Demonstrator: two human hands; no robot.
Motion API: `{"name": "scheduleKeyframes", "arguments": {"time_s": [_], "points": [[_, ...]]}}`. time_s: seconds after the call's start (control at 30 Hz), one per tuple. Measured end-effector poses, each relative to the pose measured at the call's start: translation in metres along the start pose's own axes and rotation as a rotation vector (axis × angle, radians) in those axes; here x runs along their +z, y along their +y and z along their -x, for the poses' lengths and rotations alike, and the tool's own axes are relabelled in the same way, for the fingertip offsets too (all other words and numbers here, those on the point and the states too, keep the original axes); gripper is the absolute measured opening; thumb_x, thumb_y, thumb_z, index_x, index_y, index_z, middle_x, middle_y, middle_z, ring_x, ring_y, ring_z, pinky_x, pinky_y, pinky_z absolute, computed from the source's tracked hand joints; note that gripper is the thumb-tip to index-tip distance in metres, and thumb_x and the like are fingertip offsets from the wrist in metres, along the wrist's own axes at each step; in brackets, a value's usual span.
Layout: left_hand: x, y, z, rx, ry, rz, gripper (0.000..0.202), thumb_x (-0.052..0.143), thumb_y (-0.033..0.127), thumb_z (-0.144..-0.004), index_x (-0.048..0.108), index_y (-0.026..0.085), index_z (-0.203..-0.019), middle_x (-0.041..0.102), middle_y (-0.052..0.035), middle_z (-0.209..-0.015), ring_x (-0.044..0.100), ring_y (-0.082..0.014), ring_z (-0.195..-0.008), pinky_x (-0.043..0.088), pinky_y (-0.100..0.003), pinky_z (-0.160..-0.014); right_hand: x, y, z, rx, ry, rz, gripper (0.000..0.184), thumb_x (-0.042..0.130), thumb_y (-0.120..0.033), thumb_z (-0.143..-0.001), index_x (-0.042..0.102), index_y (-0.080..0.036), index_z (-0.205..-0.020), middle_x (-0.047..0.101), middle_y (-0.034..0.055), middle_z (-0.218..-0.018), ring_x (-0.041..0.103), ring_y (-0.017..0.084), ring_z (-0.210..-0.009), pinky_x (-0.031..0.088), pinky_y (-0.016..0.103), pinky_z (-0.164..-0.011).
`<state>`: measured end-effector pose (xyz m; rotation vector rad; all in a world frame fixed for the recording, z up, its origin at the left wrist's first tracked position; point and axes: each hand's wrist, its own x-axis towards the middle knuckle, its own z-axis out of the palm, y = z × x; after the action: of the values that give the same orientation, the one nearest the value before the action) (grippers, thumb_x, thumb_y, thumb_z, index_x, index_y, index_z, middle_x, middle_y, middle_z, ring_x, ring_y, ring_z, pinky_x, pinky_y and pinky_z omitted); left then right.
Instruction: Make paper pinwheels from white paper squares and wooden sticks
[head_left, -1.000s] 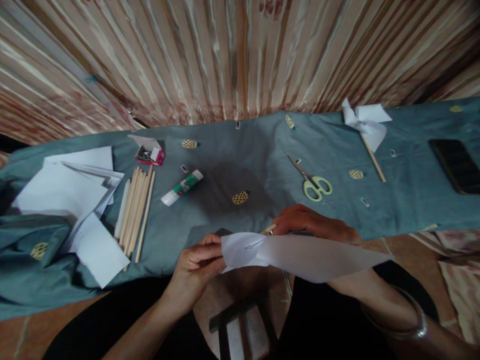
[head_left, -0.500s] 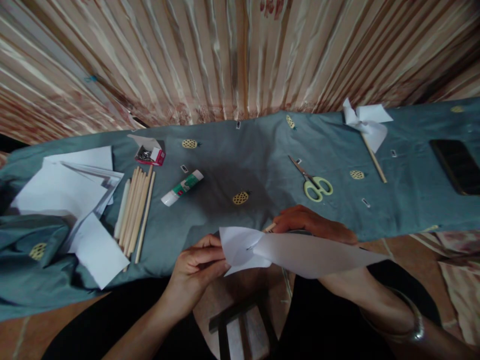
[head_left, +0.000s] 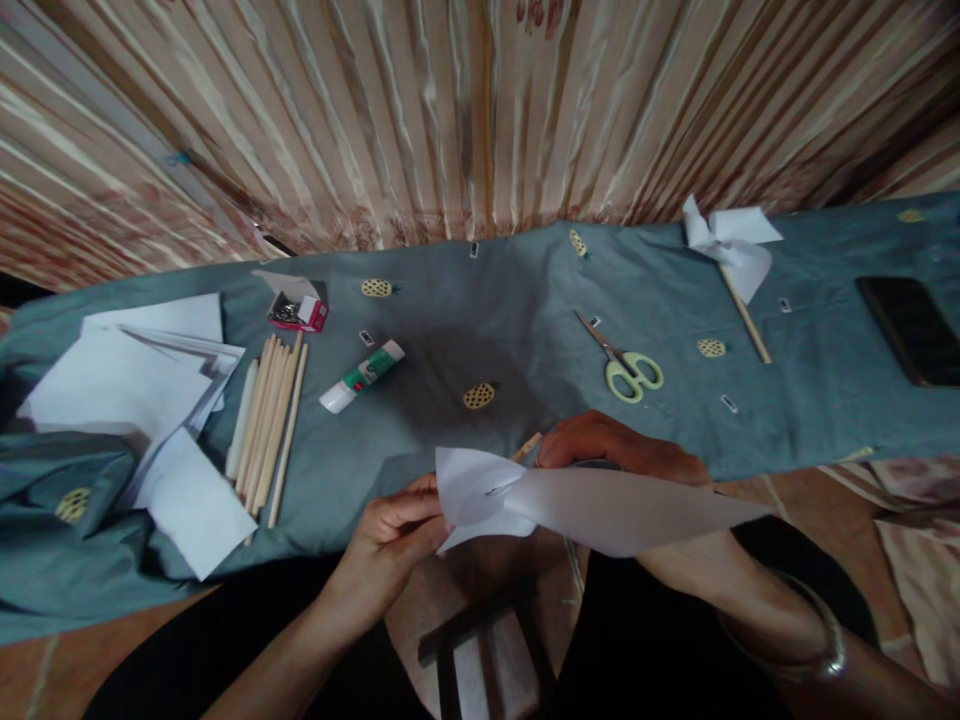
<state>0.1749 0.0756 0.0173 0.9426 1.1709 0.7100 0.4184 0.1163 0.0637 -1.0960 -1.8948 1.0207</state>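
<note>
Over the table's near edge I hold a white paper pinwheel (head_left: 592,503), its blades folded in to a small pin at the centre. My left hand (head_left: 405,525) pinches the left edge of the paper between thumb and fingers. Behind the long right blade, my right hand (head_left: 626,445) is closed on a wooden stick (head_left: 527,447), of which only a short end shows. The blade covers part of that hand, and I cannot tell whether the pin has gone into the stick.
Scissors (head_left: 632,375), a glue stick (head_left: 363,376) and an open box of pins (head_left: 295,305) lie on the cloth. Leftward are wooden sticks (head_left: 271,425) and paper sheets (head_left: 120,385). A second pinwheel (head_left: 735,250) and a phone (head_left: 911,330) are at the right.
More of the stick's end shows beyond the paper, beside my right fingers. Both hands keep their grip almost in place; the whole view has shifted very slightly.
</note>
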Motion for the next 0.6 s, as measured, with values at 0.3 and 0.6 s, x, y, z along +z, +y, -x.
{"name": "scheduleKeyframes", "arguments": {"time_s": [0.3,0.6], "points": [[-0.0011,-0.0048,0.0004,0.02,-0.06,0.042,0.036,0.068,0.044,-0.083,0.069,0.018,-0.059,0.051,0.0,-0.057,0.045,-0.0113,-0.056,0.039,-0.021,-0.05,-0.0025,-0.0024,-0.0022,-0.01,-0.013,0.011,0.009,0.06,-0.03,-0.091,0.066,-0.024,-0.093,0.072,0.0034,-0.09,0.069,0.019,-0.085,0.054,0.028,-0.072],[0.0005,-0.0027,0.0006,0.023,-0.046,0.078,0.034,0.071,0.043,-0.081,0.07,0.018,-0.059,0.052,0.0,-0.056,0.046,-0.0116,-0.056,0.041,-0.022,-0.052,-0.0003,0.0036,0.0024,0.016,-0.037,-0.052,0.009,0.061,-0.03,-0.09,0.067,-0.026,-0.096,0.072,0.0027,-0.094,0.068,0.02,-0.09,0.053,0.03,-0.075]]}}
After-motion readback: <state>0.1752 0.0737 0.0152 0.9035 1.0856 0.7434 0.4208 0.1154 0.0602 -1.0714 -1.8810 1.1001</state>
